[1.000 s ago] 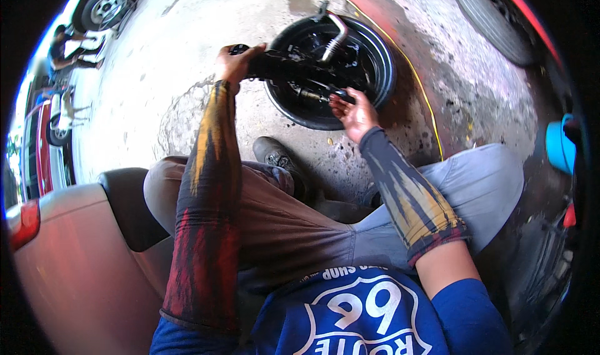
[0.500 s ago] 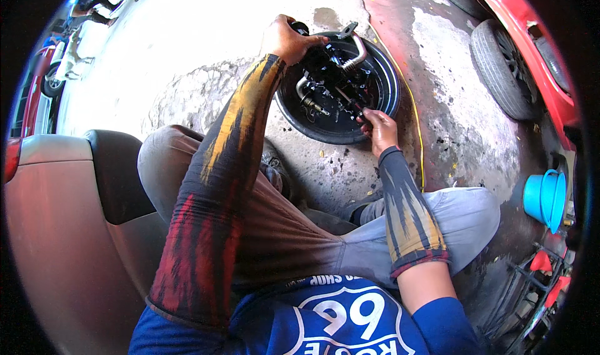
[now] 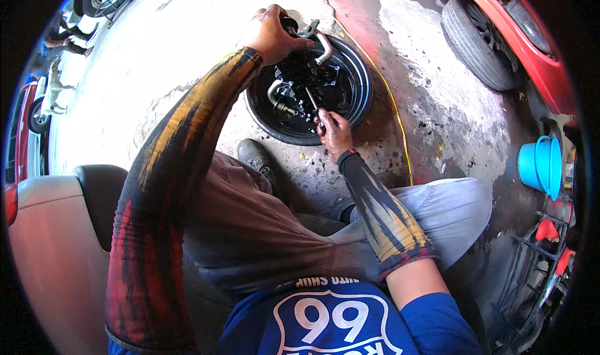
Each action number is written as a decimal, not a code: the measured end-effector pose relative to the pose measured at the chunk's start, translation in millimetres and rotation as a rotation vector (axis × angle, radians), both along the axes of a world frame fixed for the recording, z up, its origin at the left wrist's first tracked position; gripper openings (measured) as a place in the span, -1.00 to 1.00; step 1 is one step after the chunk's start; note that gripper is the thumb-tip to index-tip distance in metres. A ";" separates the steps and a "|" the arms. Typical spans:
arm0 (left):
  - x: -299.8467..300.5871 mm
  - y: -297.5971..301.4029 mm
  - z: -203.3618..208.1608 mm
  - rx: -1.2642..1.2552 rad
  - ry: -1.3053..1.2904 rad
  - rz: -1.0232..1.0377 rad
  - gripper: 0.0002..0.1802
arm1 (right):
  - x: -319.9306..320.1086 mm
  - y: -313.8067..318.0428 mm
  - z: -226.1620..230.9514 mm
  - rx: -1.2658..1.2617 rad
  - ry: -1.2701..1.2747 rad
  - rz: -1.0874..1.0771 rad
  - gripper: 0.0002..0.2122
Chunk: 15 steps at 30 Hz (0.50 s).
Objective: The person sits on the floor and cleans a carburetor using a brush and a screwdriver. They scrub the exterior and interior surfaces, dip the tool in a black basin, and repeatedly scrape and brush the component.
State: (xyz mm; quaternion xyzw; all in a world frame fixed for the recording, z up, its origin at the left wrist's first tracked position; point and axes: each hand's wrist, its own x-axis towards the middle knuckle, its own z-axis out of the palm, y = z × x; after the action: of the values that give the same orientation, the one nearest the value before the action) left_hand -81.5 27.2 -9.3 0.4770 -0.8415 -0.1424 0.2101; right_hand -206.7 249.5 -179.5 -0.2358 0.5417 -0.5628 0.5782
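My left hand (image 3: 274,36) is closed round the upper end of a black, oily engine part (image 3: 299,67), which it holds tilted in a round black pan (image 3: 367,102). Bent metal pipes (image 3: 324,47) stick out of the part. My right hand (image 3: 335,132) grips a screwdriver (image 3: 311,97) by its handle, over the near side of the pan. Its thin shaft points up and away at the part; whether the tip touches is hard to see. Low in the pan, a curved pipe with a brass-coloured fitting (image 3: 285,107) shows amid dark wet liquid.
A yellow cable (image 3: 398,114) runs along the floor right of the pan. Farther right are a loose tyre (image 3: 475,45), a red car body panel (image 3: 531,55) and a blue bucket (image 3: 534,164). A dark metal frame (image 3: 531,274) lies at lower right. My shoe (image 3: 255,157) rests close to the pan.
The view has shifted, so the pan sits farther left. My right hand has moved left relative to the pan, with the screwdriver more upright. My left hand keeps its hold on the engine part.
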 end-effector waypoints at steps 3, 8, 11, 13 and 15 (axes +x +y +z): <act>-10.4 -4.4 -4.9 -0.219 0.070 -0.039 -0.04 | 9.9 -9.3 -5.5 0.083 -0.141 -0.020 -0.64; 3.4 -17.1 -3.0 -0.145 0.056 -0.088 -0.15 | -25.5 -24.2 24.0 -0.036 0.816 0.162 -0.57; 10.1 -11.9 -2.4 -0.050 0.123 -0.079 -0.16 | -26.9 -23.5 57.4 0.096 1.047 0.204 -0.64; 10.8 -6.0 -0.3 -0.014 0.170 -0.092 -0.15 | -18.4 -25.6 72.3 0.181 1.053 0.250 -0.66; 10.5 -0.6 2.5 -0.023 0.134 -0.066 -0.14 | -13.5 -25.7 76.8 0.232 1.058 0.260 -0.65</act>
State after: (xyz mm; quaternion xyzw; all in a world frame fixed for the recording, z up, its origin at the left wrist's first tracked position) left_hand -71.0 26.6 -6.8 0.4359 -0.8425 -0.1709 0.2665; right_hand -220.2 223.8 -102.7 -0.4861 0.7829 -0.2283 0.3141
